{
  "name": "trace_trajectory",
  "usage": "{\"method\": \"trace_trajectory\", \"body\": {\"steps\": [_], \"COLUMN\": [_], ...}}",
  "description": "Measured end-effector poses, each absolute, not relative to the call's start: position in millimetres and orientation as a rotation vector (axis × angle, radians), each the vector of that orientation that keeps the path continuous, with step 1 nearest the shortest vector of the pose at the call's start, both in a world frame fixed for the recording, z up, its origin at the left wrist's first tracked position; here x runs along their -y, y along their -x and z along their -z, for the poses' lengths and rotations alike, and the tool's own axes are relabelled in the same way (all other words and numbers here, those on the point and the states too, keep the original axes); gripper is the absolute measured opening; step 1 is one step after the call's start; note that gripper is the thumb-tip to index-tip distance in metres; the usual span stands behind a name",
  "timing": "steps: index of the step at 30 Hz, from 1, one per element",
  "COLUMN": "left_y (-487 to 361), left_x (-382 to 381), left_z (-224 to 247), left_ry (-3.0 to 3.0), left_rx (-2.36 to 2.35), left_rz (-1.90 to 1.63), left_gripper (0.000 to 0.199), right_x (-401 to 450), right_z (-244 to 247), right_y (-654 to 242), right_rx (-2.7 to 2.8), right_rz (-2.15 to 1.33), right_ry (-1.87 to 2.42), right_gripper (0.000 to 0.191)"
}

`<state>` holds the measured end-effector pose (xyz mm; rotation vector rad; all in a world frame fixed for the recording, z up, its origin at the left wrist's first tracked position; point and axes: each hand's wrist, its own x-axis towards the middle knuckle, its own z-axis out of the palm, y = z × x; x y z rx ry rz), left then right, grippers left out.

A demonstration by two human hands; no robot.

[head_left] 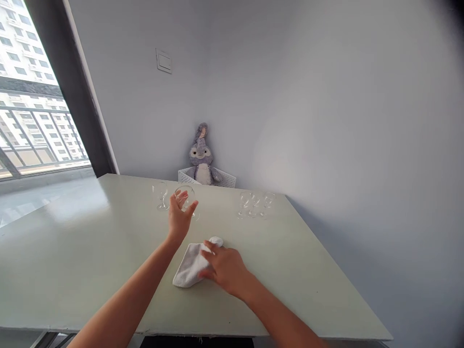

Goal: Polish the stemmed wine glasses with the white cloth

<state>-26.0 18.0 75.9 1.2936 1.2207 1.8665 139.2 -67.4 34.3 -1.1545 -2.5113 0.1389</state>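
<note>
Two clear stemmed glasses stand toward the back left of the pale table. My left hand [181, 212] has its fingers and thumb spread around the bowl of the nearer glass [187, 192]; whether they touch it is hard to tell. Just left of it stands the other glass [161, 194]. A white cloth [188, 267] lies crumpled near the table's middle. Over its right side is my right hand [224, 267], fingers apart, not closed on the cloth.
Several clear stemmed glasses [253, 203] stand together at the back right of the table [290, 275]. Behind the far edge, a grey plush toy [202, 159] sits in a white perforated basket [227, 180]. Walls rise behind, and a window is at the left.
</note>
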Motion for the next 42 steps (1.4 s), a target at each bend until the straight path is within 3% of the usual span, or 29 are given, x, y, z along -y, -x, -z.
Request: {"method": "trace_trajectory", "body": {"steps": [2, 5, 10, 13, 19, 24, 42], "left_y": [14.2, -14.2, -38.9, -22.6, 28.4, 39.5, 43.9], "left_x": [-6.1, 16.5, 26.5, 8.8, -19.4, -25.1, -39.1], "left_z": [-77.7, -73.7, -58.9, -45.4, -4.4, 15.7, 19.9], "left_ry": [-1.390, -1.510, -1.755, -1.842, -1.755, -1.761, -1.408], "left_rx": [-1.170, -1.048, -1.046, -1.173, -1.597, -1.644, -1.608], "left_rz": [-1.803, -1.593, -1.268, -1.309, -1.504, -1.436, -1.487], "left_gripper": [0.054, 0.055, 0.067, 0.066, 0.037, 0.036, 0.033], "right_x": [62.4, 47.5, 18.4, 1.1, -31.2, -49.9, -53.9], "right_z": [-49.3, -59.6, -37.3, -17.4, 7.2, 14.9, 14.5], "right_y": [-142.6, -144.7, -157.7, -183.1, -229.4, -232.4, -224.3], "right_rx": [2.253, 1.947, 1.769, 1.623, 1.449, 1.409, 1.302], "right_rz": [-0.203, -0.299, -0.466, -0.491, -0.485, -0.483, -0.473], "right_ry": [1.258, 1.427, 1.527, 1.618, 1.779, 1.830, 1.783], "right_gripper": [0.036, 0.034, 0.015, 0.020, 0.027, 0.026, 0.028]}}
